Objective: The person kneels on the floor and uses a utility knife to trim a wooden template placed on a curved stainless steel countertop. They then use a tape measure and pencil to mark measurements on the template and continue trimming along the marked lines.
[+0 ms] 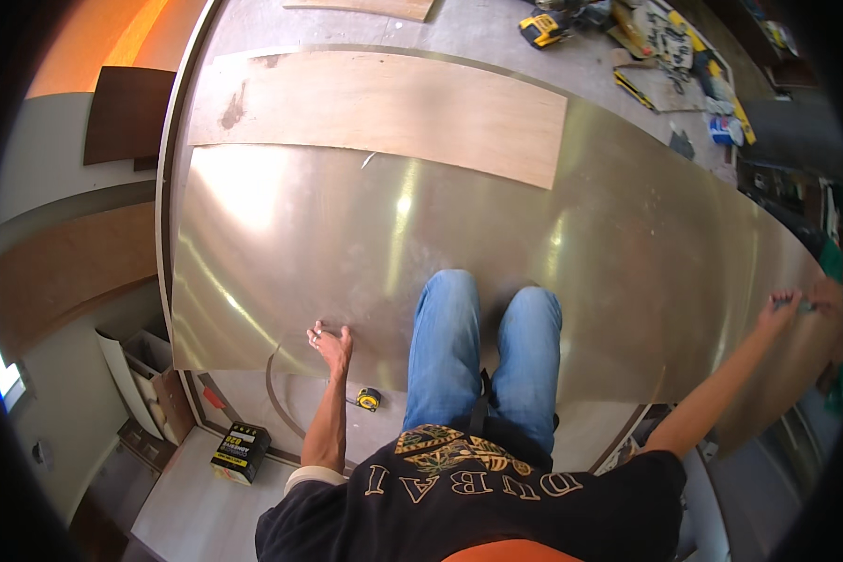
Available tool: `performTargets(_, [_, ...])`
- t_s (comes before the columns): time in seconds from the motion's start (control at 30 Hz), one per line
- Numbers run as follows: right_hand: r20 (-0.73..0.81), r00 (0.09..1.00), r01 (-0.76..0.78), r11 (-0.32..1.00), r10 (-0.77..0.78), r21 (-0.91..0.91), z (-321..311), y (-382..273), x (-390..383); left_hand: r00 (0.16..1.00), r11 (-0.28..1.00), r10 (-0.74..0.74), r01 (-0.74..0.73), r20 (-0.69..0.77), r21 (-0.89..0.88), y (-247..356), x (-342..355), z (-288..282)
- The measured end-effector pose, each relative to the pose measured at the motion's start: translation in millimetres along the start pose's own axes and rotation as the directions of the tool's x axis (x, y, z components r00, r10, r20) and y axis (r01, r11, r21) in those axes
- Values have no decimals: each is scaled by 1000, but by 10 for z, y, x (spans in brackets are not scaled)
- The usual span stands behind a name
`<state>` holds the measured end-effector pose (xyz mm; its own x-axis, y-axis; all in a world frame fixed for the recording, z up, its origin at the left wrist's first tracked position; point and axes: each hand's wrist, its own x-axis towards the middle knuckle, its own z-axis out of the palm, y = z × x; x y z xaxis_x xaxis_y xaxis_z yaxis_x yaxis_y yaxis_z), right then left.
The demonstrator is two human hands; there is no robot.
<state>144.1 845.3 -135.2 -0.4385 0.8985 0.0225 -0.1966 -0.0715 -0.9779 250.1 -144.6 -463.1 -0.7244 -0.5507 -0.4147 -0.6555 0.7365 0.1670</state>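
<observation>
Beneath my knees lies a large shiny metal sheet [347, 244]. My left hand [330, 347] is over its near edge, left of my knees, fingers loosely bent with the thumb apart, holding nothing. Just below that hand, a yellow and black tape measure [369, 400] rests on the pale surface. Stretched far to the right, my right hand [783, 305] is closed at the sheet's right end. Something small and greenish shows at its fingertips, too blurred to name. Another person's hand [828, 298] is right beside it, with green clothing around it.
A long plywood strip [384, 112] lies across the sheet's far side. Beyond, a yellow and black power tool [541, 30] and jumbled hand tools [670, 56] occupy the far right. A black and yellow box [240, 453] stands at near left; brown boards [75, 267] lean farther left.
</observation>
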Motion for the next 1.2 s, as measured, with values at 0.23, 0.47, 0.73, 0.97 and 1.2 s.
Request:
performTargets(0.23, [-104, 965, 138, 805, -239, -577, 1402, 1491, -1566, 967, 956, 166, -206, -194, -211, 1643, 1346, -309])
performTargets(0.47, [633, 732, 314, 698, 253, -643, 3937, 3779, -3301, 842, 867, 465, -496, -274, -52, 3158, 3517, -917])
performTargets(0.73, [953, 301, 700, 678, 5, -225, 6358, 4858, -3941, 851, 922, 369, -385, -374, 34, 3578, 4996, -1406])
performTargets(0.97, [941, 328, 787, 574, -79, -226, 6493, 5302, -4088, 949, 977, 110, -157, -295, -142, 3238, 6065, -1793])
performTargets(1.2, [958, 275, 851, 485, -81, -203, 6588, 5204, -4089, 882, 996, 54, -84, -469, -43, 3276, 6188, -1553])
